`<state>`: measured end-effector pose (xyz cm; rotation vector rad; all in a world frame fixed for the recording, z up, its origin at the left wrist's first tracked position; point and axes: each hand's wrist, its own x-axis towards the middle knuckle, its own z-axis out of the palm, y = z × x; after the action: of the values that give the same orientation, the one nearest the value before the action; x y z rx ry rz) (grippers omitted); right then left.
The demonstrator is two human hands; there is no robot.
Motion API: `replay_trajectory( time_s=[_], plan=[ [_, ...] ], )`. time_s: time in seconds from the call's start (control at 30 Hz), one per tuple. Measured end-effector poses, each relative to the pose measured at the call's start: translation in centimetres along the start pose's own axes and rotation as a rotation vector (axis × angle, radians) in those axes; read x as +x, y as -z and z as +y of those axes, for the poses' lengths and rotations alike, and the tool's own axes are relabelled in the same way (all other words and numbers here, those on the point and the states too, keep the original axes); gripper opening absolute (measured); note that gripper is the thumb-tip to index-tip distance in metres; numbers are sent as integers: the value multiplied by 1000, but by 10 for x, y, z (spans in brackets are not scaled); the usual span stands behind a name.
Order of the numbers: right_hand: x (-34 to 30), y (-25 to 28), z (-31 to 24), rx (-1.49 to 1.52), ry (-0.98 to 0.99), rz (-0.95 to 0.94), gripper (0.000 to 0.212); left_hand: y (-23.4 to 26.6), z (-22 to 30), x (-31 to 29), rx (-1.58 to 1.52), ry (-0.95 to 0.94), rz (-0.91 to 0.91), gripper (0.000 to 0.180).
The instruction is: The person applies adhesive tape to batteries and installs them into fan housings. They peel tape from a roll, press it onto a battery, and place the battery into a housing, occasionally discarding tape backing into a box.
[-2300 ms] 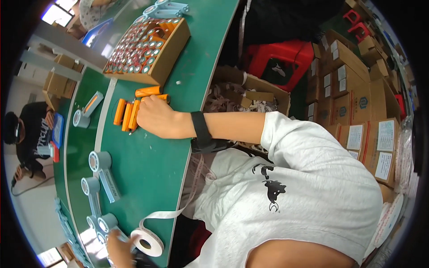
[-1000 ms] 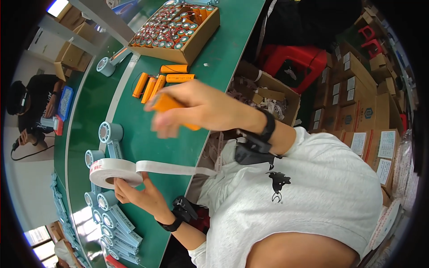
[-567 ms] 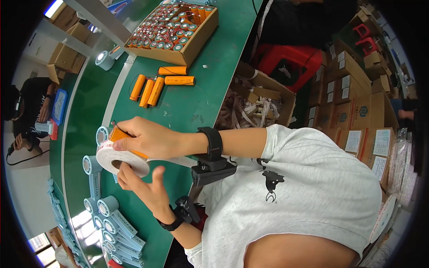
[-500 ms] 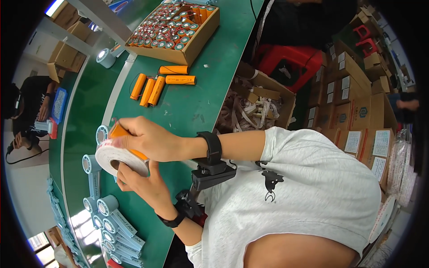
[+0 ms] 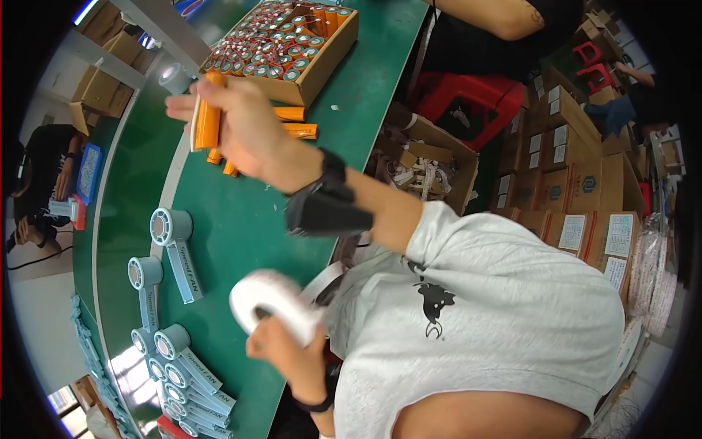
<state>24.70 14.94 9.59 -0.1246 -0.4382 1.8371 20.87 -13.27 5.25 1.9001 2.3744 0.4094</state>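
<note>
My right hand (image 5: 252, 135), the upper one in the head view, grips an orange cylindrical battery pack (image 5: 209, 121) between thumb and fingers. A thin white strip runs along the pack's left side. That hand is over the table, in front of a cardboard box (image 5: 322, 84) packed with upright orange batteries and red wires. Lower down, my left hand (image 5: 289, 358) holds a roll of white tape (image 5: 281, 293), its fingers at the core hole. A loose white band (image 5: 322, 282) trails from the roll toward my shirt. Orange battery packs (image 5: 300, 131) lie partly hidden behind my right hand.
Light blue handheld fans (image 5: 172, 227) lie along the green table (image 5: 241, 219). An open carton (image 5: 464, 172) of white scraps and a red stool (image 5: 482, 110) stand beside it. Another person (image 5: 55, 168) works across the table near a blue tray (image 5: 90, 174); someone else sits beyond the stool.
The battery pack and tape roll, together before, are now apart. My right hand has carried the pack up toward the box; my left hand has drawn the roll down and right, toward my body.
</note>
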Motion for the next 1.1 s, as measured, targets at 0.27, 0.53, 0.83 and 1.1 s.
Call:
replay_trajectory(
  time_s=[0.27, 0.53, 0.83, 1.1],
  plan=[
    [-51, -5, 64, -985, -397, -1178, 25, 71, -104, -35, 178, 332, 17, 40],
    [-96, -27, 79, -1644, -326, -1573, 25, 83, -91, 163, 646, -602, 118, 68],
    [-76, -4, -64, -1167, 243, -1269, 26, 26, -85, 162, 35, -352, -83, 60],
    [-72, 14, -53, -956, -139, -720, 32, 31, -76, 149, -227, -555, -85, 35]
  ],
)
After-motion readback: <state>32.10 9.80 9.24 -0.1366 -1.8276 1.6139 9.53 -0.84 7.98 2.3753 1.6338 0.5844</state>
